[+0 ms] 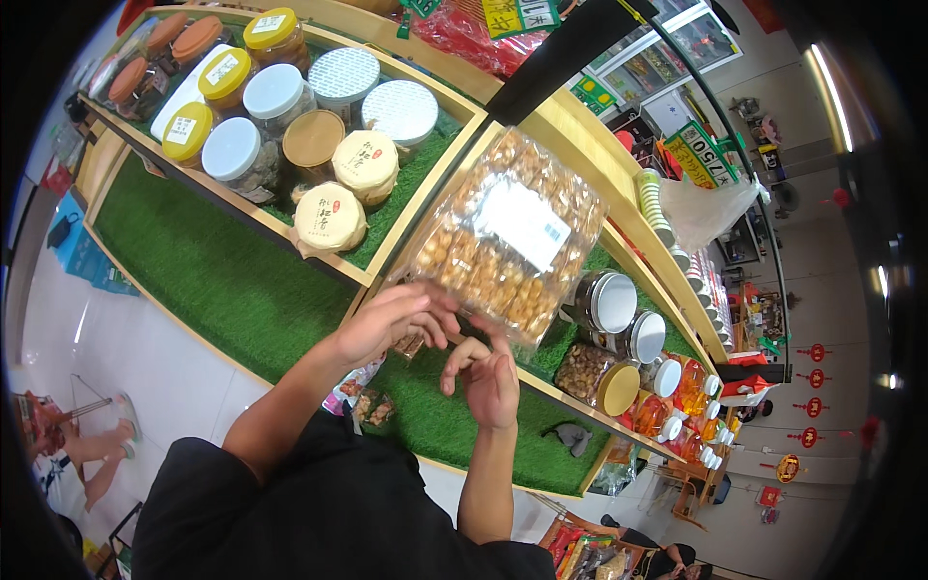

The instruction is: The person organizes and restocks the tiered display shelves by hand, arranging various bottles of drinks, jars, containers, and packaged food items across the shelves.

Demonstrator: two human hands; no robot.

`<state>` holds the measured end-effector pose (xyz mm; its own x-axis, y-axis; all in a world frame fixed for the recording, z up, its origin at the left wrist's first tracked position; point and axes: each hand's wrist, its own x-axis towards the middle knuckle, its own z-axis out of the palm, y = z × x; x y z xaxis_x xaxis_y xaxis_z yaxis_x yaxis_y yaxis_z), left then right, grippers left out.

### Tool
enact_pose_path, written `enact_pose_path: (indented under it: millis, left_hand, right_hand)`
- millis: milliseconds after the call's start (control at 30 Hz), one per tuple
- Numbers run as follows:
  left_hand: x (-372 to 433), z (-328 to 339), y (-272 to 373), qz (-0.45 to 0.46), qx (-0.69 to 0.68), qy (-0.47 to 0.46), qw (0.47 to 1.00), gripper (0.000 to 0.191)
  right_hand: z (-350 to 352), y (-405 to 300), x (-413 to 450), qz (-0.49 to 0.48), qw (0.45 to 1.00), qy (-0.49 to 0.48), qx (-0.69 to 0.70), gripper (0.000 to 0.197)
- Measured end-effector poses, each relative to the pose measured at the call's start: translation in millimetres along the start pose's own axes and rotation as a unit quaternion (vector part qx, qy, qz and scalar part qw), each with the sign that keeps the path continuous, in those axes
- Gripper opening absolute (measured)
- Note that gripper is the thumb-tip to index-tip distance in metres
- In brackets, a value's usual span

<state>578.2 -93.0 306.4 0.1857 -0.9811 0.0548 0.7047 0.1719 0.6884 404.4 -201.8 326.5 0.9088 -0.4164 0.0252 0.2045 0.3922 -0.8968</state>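
Note:
A clear plastic pack of nut-like snack pieces [467, 268] with a white printed label [522, 223] sits slanted on the upper display shelf in front of me. My left hand [391, 319] is by its lower left corner, fingers spread and slightly curled, with nothing visible in them. Just below the pack's near edge, my right hand [484, 377] has its palm turned up and its fingers bent apart, also without anything visible in it. The fingertips of both hands come close to the pack; whether they touch it I cannot tell. Part of a smaller pack [408, 345] shows beneath my left hand.
Lidded jars [232, 148] and paper-covered jars [330, 217] fill the wooden tray at left. Silver-lidded jars [612, 301] and orange bottles [652, 417] stand at right. Green artificial turf [232, 254] lines the lower shelf. A black post [551, 61] rises behind the pack.

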Motion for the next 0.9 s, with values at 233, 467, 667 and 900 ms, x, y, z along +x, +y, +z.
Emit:
enact_pose_path:
  millis: [233,467,667,900]
  left_hand:
    - [-5,-30,0,-0.08,0.162,-0.083,0.98,0.041]
    - [-64,-145,-113,-0.234,0.194,0.151,0.94,0.044]
    - [-37,-163,-161,-0.259,0.22,0.255,0.905,0.061]
    - [17,-212,-251,-0.019,0.516,0.245,0.82,0.059]
  right_hand:
    - [-35,30,-1,0.094,0.99,-0.106,-0.022,0.047]
    - [-126,178,-26,0.389,0.918,0.044,0.063,0.046]
    - [-204,269,-47,0.451,0.856,0.233,-0.093,0.061]
    - [-231,306,-40,0.376,0.872,0.295,-0.103,0.055]
